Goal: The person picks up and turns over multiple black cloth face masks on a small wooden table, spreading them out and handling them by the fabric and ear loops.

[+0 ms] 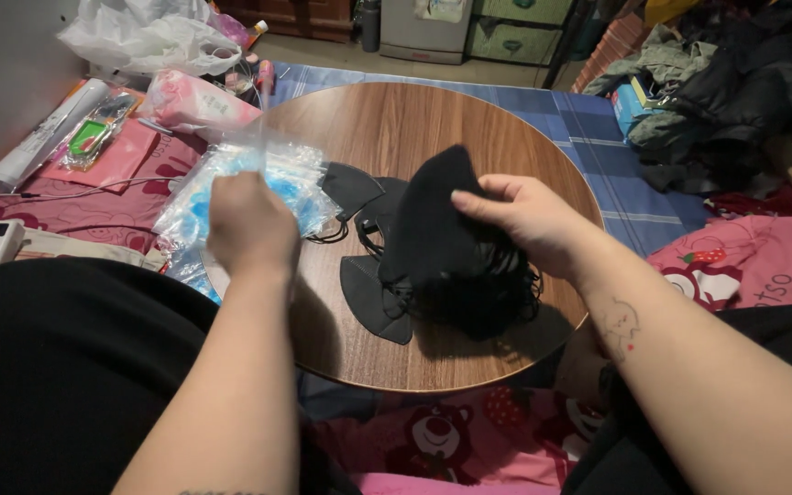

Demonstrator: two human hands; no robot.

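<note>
At the far left, on the pink bedding (112, 206), we see a white roll (48, 133) and a green packet (92, 137). Our left hand (249, 225) is closed around a clear plastic bag (272, 170) with blue contents, at the round wooden tabletop's (396, 119) left edge. Loose black face masks (368, 275) lie flat mid-table. Our right hand (529, 220) pinches a stack of black masks (446, 247), held upright just above them.
</note>
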